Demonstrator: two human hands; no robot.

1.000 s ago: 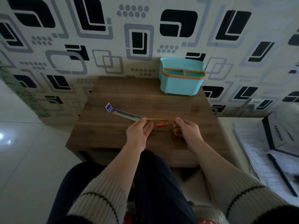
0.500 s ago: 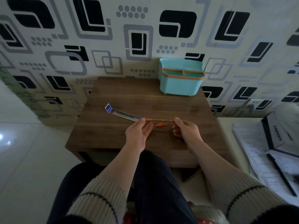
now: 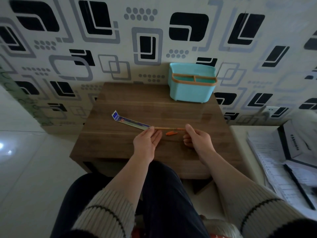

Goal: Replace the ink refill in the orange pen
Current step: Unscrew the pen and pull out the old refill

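The thin orange pen barrel (image 3: 169,128) is held level just above the wooden table (image 3: 120,140), between both hands. My left hand (image 3: 147,143) pinches its left end, where a long blue refill packet (image 3: 130,121) lies slanting away to the left. At the barrel's right end, my right hand (image 3: 197,139) pinches it with thumb and curled fingers. A small orange pen piece (image 3: 171,133) lies on the table between the hands. I cannot tell whether a refill is inside the barrel.
A light blue organizer (image 3: 192,92) with an orange rim stands at the table's back right, against the patterned wall. To the right, a lower surface holds papers (image 3: 267,162), a dark box (image 3: 295,146) and a black pen (image 3: 297,186). My knees are under the table's near edge.
The hands and the pen barrel stay in nearly the same place; the visible stretch of barrel between them looks slightly shorter than a second ago.
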